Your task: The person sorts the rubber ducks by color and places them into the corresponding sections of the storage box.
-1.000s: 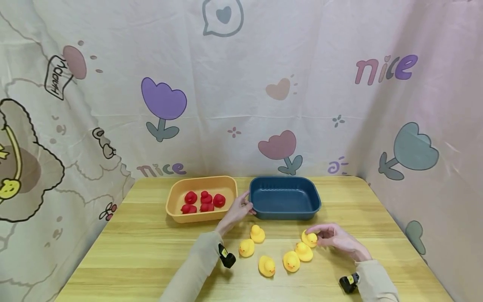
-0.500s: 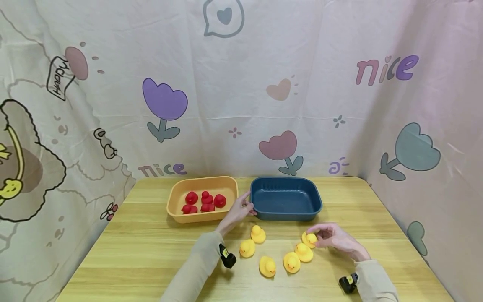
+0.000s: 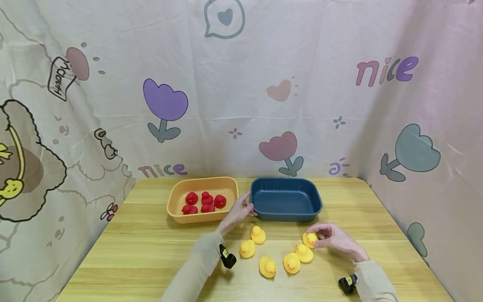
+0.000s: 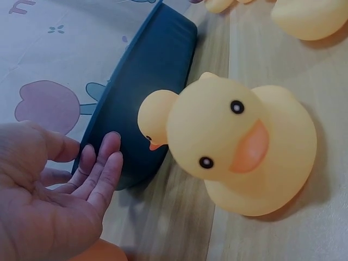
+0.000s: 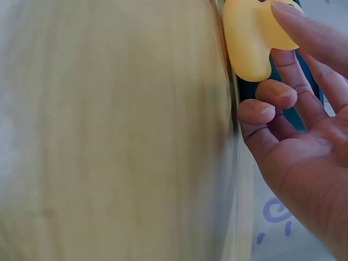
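In the head view my right hand [image 3: 333, 238] pinches a yellow rubber duck [image 3: 310, 240], thumb at its near side and fingers behind it. That rubber duck [image 5: 251, 41] shows between thumb and fingers in the right wrist view. My left hand [image 3: 238, 210] touches the outer left side of the dark blue bin [image 3: 285, 217], fingertips at its rim. In the left wrist view the left hand [image 4: 60, 190] has loosely bent fingers against the bin's wall [image 4: 147, 103]. Several other yellow ducks, such as one rubber duck [image 3: 267, 267], sit on the table in front.
An orange bin [image 3: 174, 214] with several red ducks [image 3: 207, 198] stands left of the blue bin. The wooden table [image 3: 124, 256] ends at a printed cloth backdrop [image 3: 222, 105]. More yellow ducks [image 3: 258, 235] sit close to my left forearm.
My right thumb has drawn in slightly onto the rubber duck, which has barely shifted. My left hand stays at the blue bin's side.
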Demonstrator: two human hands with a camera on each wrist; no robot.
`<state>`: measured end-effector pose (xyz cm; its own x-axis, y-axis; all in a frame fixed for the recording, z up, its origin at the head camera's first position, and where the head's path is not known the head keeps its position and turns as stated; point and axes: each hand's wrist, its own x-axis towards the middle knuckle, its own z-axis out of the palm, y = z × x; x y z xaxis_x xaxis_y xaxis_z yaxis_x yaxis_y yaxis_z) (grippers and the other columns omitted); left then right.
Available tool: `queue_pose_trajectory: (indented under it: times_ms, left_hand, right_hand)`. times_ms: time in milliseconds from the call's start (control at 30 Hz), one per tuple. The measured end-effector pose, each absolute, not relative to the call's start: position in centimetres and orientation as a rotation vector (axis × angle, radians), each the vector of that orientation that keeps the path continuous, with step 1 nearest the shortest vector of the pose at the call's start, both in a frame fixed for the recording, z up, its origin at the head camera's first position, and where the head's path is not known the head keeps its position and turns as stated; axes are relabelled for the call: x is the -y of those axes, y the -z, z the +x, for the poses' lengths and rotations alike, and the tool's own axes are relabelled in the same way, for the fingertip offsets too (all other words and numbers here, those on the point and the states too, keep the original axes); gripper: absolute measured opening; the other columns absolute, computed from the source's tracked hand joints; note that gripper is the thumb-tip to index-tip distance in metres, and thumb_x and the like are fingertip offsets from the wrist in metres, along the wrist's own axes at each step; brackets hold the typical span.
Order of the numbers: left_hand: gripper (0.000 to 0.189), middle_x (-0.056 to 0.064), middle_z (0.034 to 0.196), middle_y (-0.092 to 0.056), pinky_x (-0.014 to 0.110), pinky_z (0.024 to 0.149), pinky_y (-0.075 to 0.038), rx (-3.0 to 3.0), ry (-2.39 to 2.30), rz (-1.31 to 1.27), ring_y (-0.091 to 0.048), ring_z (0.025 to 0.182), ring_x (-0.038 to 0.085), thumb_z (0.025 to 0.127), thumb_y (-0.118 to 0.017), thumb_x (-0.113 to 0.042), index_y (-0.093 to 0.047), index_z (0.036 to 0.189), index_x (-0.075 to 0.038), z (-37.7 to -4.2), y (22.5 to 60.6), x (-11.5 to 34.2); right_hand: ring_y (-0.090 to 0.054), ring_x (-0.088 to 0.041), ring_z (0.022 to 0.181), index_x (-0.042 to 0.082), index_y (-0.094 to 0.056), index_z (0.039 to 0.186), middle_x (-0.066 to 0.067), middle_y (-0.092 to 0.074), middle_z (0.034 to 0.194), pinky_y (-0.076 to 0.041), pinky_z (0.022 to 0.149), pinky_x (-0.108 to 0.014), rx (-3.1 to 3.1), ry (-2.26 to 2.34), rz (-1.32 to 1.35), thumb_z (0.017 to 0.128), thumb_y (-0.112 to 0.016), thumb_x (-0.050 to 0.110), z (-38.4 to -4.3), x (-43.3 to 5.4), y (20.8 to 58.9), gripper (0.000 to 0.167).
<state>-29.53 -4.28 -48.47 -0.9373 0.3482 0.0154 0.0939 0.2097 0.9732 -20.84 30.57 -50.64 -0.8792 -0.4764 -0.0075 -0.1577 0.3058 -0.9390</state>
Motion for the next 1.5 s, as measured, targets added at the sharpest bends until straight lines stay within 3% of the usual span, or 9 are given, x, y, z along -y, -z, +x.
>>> queue_pose_trajectory:
  times_ms: [267, 500, 800, 1167, 1500]
  left_hand:
    - [0.060, 0.026, 0.092, -0.063, 0.048, 0.085, -0.063, -2.274, -1.804, 0.424, -0.073, 0.088, 0.043, 0.100, -0.047, 0.003, -0.025, 0.155, 0.009, -29.6, 48.5, 4.3]
    - [0.061, 0.023, 0.091, -0.064, 0.044, 0.084, -0.064, -2.277, -1.778, 0.444, -0.074, 0.085, 0.038, 0.099, -0.046, 0.003, -0.024, 0.156, 0.008, -29.5, 48.7, 4.4]
    - [0.061, 0.031, 0.096, -0.064, 0.052, 0.086, -0.062, -2.265, -1.799, 0.460, -0.072, 0.088, 0.046, 0.099, -0.045, 0.003, -0.023, 0.155, 0.009, -29.2, 48.6, 4.3]
    - [0.062, 0.024, 0.091, -0.064, 0.047, 0.083, -0.063, -2.261, -1.804, 0.464, -0.073, 0.086, 0.043, 0.099, -0.045, 0.003, -0.021, 0.156, 0.009, -29.4, 48.7, 4.3]
    - [0.061, 0.033, 0.092, -0.063, 0.052, 0.084, -0.062, -2.265, -1.816, 0.482, -0.070, 0.089, 0.051, 0.099, -0.044, 0.003, -0.021, 0.155, 0.012, -29.2, 48.6, 4.3]
  right_hand:
    - [-0.048, -0.009, 0.073, -0.008, -0.068, 0.116, 0.003, -0.066, 0.107, -0.039, 0.059, -0.024, -2.354, 1.628, -0.570, 0.082, -0.077, 0.005, -20.6, -30.2, 50.0, 0.038]
    - [-0.048, -0.009, 0.077, -0.006, -0.068, 0.116, 0.005, -0.062, 0.099, -0.041, 0.062, -0.024, -2.415, 1.705, -0.525, 0.082, -0.076, 0.004, -20.4, -29.8, 50.0, 0.036]
    - [-0.050, -0.009, 0.078, -0.006, -0.066, 0.118, 0.007, -0.060, 0.094, -0.043, 0.064, -0.022, -2.457, 1.804, -0.507, 0.087, -0.074, 0.004, -20.3, -29.1, 49.4, 0.033]
    - [-0.047, -0.010, 0.077, -0.004, -0.067, 0.118, 0.004, -0.057, 0.091, -0.041, 0.061, -0.023, -2.513, 1.859, -0.490, 0.087, -0.076, 0.006, -20.9, -27.7, 47.8, 0.034]
    - [-0.046, -0.009, 0.075, -0.001, -0.069, 0.115, -0.002, -0.051, 0.085, -0.038, 0.060, -0.022, -2.587, 1.825, -0.477, 0.086, -0.078, 0.008, -22.3, -26.3, 45.6, 0.032]
